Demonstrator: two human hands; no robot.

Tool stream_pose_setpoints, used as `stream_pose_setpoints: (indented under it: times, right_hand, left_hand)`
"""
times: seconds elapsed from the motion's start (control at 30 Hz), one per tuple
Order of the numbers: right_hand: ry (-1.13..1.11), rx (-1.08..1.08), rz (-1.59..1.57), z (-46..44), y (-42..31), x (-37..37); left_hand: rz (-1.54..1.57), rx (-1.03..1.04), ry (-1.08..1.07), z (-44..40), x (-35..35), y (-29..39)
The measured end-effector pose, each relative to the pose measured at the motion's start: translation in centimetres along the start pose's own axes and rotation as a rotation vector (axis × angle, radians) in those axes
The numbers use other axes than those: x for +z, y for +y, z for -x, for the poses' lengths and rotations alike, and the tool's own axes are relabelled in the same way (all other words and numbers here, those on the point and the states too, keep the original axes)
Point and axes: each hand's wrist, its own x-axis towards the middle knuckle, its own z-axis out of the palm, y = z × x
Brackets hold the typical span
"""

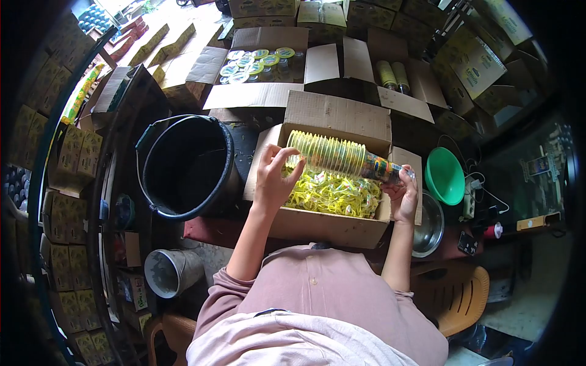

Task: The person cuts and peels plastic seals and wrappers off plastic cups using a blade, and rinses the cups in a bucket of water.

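A long stack of nested clear plastic cups (329,152) with yellow-edged rims and a colourful print lies sideways between my hands, above an open cardboard box. My left hand (273,177) is at the open rim end, thumb and fingers closed around the edge of the outermost cup. At the base end, my right hand (403,194) grips the bottom of the stack from below. Under the cups, the cardboard box (329,230) holds a heap of yellow plastic strips or small packets (336,194); their exact kind is hard to make out.
A large black bucket (229,177) stands left of the box, with a grey bucket (177,271) below it. On the right are a green bowl (444,177) and a metal basin (429,229). Behind, an open carton holds yellow-lidded cups (250,64); another carton (408,104) holds cup stacks.
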Motion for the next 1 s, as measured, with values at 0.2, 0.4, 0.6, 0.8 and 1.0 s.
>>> stream_pose_setpoints:
  times: [0.2, 0.4, 0.6, 0.8, 1.0]
  right_hand:
    - [-0.016, 0.01, -0.036, -0.3, 0.3, -0.2]
    - [-0.032, 0.014, -0.028, -0.4, 0.0, 0.2]
    - [-0.044, 0.01, -0.037, -0.3, 0.0, 0.1]
    - [-0.025, 0.008, -0.026, 0.0, -0.2, 0.4]
    - [-0.032, 0.005, -0.042, -0.1, 0.0, -0.1]
  left_hand:
    - [-0.125, 0.095, 0.068, -0.4, -0.4, 0.2]
    - [-0.241, 0.209, -0.036, -0.7, -1.4, 0.4]
    - [-0.257, 0.225, -0.063, -0.8, -1.5, 0.7]
    - [-0.263, 0.232, -0.073, -0.8, -1.3, 1.1]
    - [-0.301, 0.235, -0.071, -0.8, -1.1, 1.2]
